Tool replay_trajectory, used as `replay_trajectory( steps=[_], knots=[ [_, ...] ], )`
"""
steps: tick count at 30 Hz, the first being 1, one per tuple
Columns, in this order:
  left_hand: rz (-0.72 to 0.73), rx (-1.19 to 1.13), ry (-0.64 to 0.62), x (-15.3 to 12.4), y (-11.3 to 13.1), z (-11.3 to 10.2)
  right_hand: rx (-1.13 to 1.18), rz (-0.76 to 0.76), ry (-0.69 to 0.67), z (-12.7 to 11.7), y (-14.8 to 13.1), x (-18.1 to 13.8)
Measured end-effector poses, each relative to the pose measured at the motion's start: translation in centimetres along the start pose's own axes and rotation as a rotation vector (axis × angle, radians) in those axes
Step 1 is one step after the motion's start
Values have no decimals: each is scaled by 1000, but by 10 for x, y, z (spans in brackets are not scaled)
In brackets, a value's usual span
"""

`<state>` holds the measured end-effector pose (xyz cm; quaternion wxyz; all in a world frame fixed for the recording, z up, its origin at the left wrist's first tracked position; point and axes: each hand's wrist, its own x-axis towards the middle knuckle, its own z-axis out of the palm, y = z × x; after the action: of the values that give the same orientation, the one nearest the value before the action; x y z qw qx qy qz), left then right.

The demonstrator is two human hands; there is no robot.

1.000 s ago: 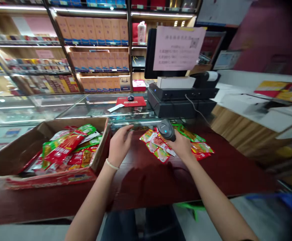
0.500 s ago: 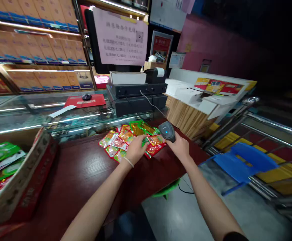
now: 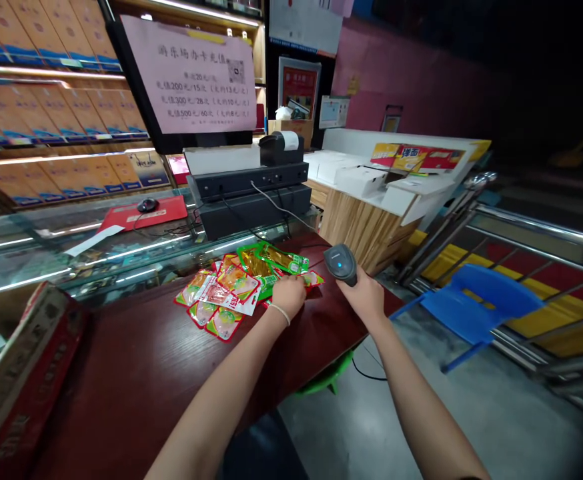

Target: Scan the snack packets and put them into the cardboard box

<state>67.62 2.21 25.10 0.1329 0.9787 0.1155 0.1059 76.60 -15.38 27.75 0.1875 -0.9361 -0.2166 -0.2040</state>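
Note:
In my right hand (image 3: 365, 298) is a dark grey handheld barcode scanner (image 3: 341, 265) with a small blue light on its head; my fingers are closed round its handle. My left hand (image 3: 289, 295), a pale band at its wrist, is curled over the right side of a pile of snack packets (image 3: 230, 277). A red and yellow snack packet (image 3: 313, 279) sticks out beyond its fingers, which look closed on it; the fingertips are hidden. Green-edged packets (image 3: 281, 259) lie at the back of the pile, and clear, red-edged ones (image 3: 224, 323) at its front left.
On the dark red table (image 3: 146, 373), a cardboard box (image 3: 36, 373) with more packets stands at the left. Behind are a glass counter (image 3: 171, 263), a black cash drawer (image 3: 256, 207) and a monitor back bearing a pink notice (image 3: 191, 73). A blue chair (image 3: 476, 300) stands at the right.
My left hand has moved to the pile's right edge and curled over the red packet. The scanner stays in my right hand, slightly farther right. The view has shifted right.

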Motion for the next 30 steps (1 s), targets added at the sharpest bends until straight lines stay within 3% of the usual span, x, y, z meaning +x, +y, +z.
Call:
replay_trajectory(
  steps=[3, 6, 9, 12, 16, 20, 23, 26, 30],
  knots=[
    [-55, -91, 67, -9, -5, -11, 26, -10, 14, -2, -3, 0],
    [-191, -377, 349, -23, -31, -29, 72, -26, 53, -2, -11, -1],
    [-261, -672, 585, -44, -72, -49, 121, -59, 101, 1, -29, -1],
    [-306, -925, 650, -74, -119, -66, 195, -122, 131, 6, -65, -4],
    [-432, -1265, 742, -120, -174, -76, 325, -247, 101, 12, -134, -11],
    [-510, -1448, 829, -159, -214, -81, 419, -371, 18, 20, -209, -22],
    [-492, -1577, 919, -176, -237, -83, 424, -486, -84, 30, -253, -35],
    [-437, -1690, 1016, -182, -253, -84, 390, -615, -145, 45, -276, -53],
    [-512, -1773, 1027, -182, -264, -81, 347, -757, -224, 65, -274, -72]
  ],
)
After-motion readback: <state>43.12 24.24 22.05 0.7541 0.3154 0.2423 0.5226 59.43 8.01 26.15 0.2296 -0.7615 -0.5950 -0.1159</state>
